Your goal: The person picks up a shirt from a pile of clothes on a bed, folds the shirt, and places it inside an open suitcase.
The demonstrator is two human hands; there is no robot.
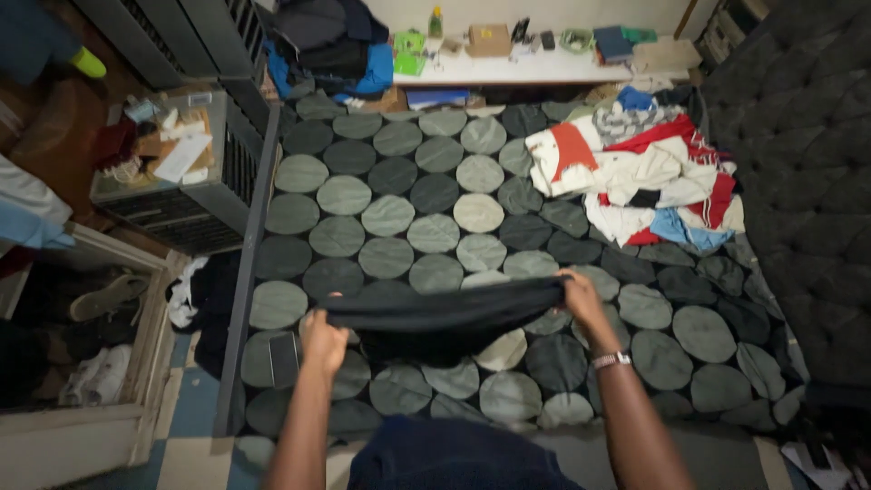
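Note:
A black garment (445,318) is stretched between my two hands above the bed. My left hand (322,340) grips its left edge and my right hand (581,295), with a watch on its wrist, grips the right edge. The cloth sags a little in the middle and hides part of the bedspread under it. The bedspread (399,218) is dark with large grey-green circles.
A heap of red, white and blue clothes (649,172) lies on the bed's far right. A dark tufted headboard (798,181) fills the right side. A cluttered white shelf (535,63) runs along the back. A crate with papers (168,159) and an open drawer (82,336) stand left.

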